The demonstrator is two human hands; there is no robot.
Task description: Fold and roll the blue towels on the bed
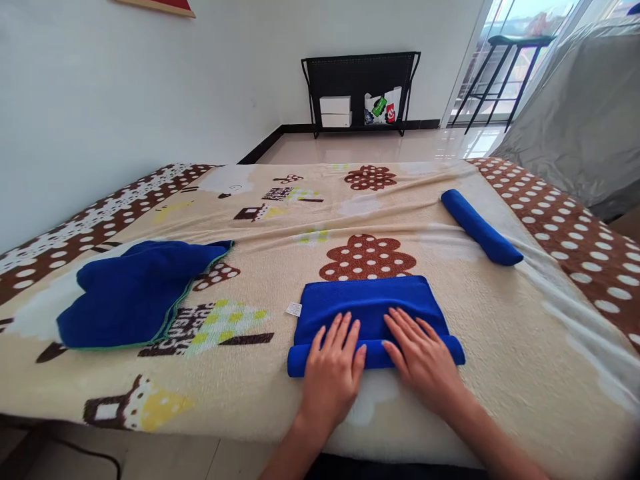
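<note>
A blue cloth (370, 293) lies in front of me, its near edge rolled into a tube and its far part flat. A small white tag sticks out from its left side. My left hand (334, 367) rests on the left part of the roll, fingers stretched forward onto the flat part. On the right part, my right hand (423, 353) lies the same way, fingers extended. Both palms press on the roll without gripping it. Off to the right is a rolled blue cloth (480, 227). A crumpled blue cloth (135, 290) with green edging lies to the left.
The cloths lie on a beige patterned blanket (280, 267) with brown polka-dot borders. Past its far edge stands a black rack (345, 77) holding white boxes (335, 111) and a printed bag (383, 107). A stool (520, 43) and a grey-covered object (585, 107) are at the right.
</note>
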